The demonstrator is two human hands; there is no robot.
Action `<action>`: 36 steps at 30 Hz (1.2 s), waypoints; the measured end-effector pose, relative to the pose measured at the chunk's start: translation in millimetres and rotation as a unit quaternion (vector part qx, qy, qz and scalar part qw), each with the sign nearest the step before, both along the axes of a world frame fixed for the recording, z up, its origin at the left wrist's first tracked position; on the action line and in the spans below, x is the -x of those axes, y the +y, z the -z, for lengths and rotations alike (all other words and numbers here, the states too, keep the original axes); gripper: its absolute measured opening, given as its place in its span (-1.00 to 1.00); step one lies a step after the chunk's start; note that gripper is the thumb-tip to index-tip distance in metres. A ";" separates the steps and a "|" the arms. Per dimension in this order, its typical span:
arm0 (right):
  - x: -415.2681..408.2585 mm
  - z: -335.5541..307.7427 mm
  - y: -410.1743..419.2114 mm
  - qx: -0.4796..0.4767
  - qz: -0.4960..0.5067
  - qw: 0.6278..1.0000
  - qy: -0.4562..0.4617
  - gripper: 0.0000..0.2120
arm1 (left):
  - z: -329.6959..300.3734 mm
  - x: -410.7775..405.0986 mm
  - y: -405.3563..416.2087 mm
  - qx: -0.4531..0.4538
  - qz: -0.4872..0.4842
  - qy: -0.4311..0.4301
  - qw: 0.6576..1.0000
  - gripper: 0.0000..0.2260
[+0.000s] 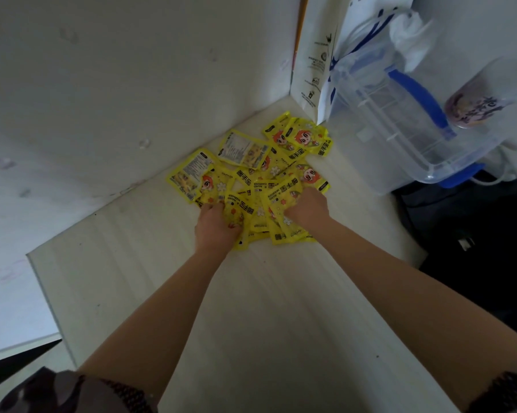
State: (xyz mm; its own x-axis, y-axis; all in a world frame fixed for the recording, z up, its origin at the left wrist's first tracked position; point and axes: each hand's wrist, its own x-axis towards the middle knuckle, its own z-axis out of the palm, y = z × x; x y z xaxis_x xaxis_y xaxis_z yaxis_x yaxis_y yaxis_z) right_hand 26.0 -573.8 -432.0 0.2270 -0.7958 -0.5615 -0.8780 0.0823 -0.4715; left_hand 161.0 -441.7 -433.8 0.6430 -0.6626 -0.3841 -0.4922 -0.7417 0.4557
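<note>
Several yellow hand-warmer packets lie in a loose overlapping pile on a pale wooden table, near the wall corner. Most show a cartoon face; two at the left lie printed-back up. My left hand is on the near left part of the pile, its fingers curled round packets there. My right hand sits on the near right part, fingers curled into the packets. My hands cover the packets beneath them.
A clear plastic box with blue handles stands at the right. A white paper bag leans in the corner and a wrapped purple cup sits beside the box. Dark items lie beyond the right edge of the table. Walls close the left and back.
</note>
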 end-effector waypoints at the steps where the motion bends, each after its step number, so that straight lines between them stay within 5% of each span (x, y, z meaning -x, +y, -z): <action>1: 6.2 0.8 1.6 0.001 -0.009 1.000 0.002 -0.82 | 0.4 -0.6 5.1 -0.002 0.005 -0.002 1.000 -0.48; 7: 53.2 -0.6 5.7 -0.022 0.008 0.999 0.038 -0.69 | -5.0 -4.1 34.3 0.041 -0.054 0.025 0.997 -0.56; 15: 78.9 -9.3 -2.3 -0.078 0.137 0.987 -0.023 -0.58 | -19.8 1.4 21.0 0.101 -0.151 0.127 0.975 -0.33; 22: 63.7 -10.0 -16.1 -0.106 0.193 0.972 -0.085 -0.70 | -18.7 8.3 -15.9 0.116 -0.168 0.233 0.951 -0.64; 32: 35.7 -4.2 -13.8 -0.074 0.150 0.986 -0.024 -0.73 | -6.6 17.8 -34.8 0.086 -0.166 0.235 0.954 -0.68; 36: 24.6 -4.5 -9.6 -0.078 0.169 0.982 -0.041 -0.57 | -5.1 19.9 -36.3 0.075 -0.155 0.208 0.963 -0.68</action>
